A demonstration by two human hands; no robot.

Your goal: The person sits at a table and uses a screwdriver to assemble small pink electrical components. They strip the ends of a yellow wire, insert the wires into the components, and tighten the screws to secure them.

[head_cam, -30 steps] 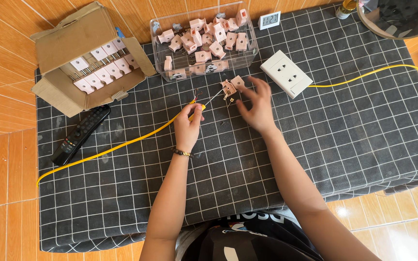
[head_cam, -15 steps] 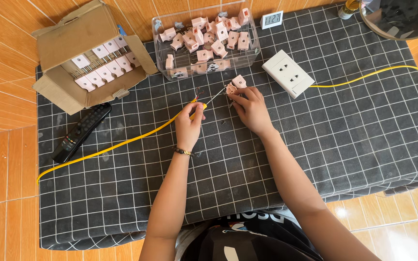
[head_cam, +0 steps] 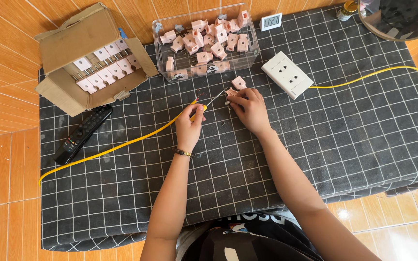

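1. Head view: the left hand is pinching the stripped end of a yellow cable, fingers closed narrow around it, bare wire strands fanning up just beyond the fingertips.
2. The right hand is gripping a small pink plug part at the middle of the black checked cloth, fingers curled tight on it; a thin white wire is running between both hands.
3. Far left, a cardboard box is holding finished plugs; a clear tub of pink parts is sitting just beyond the hands.
4. Judged from here, steadying the plug part low against the cloth while feeding the strands straight would likely be keeping them from splaying.
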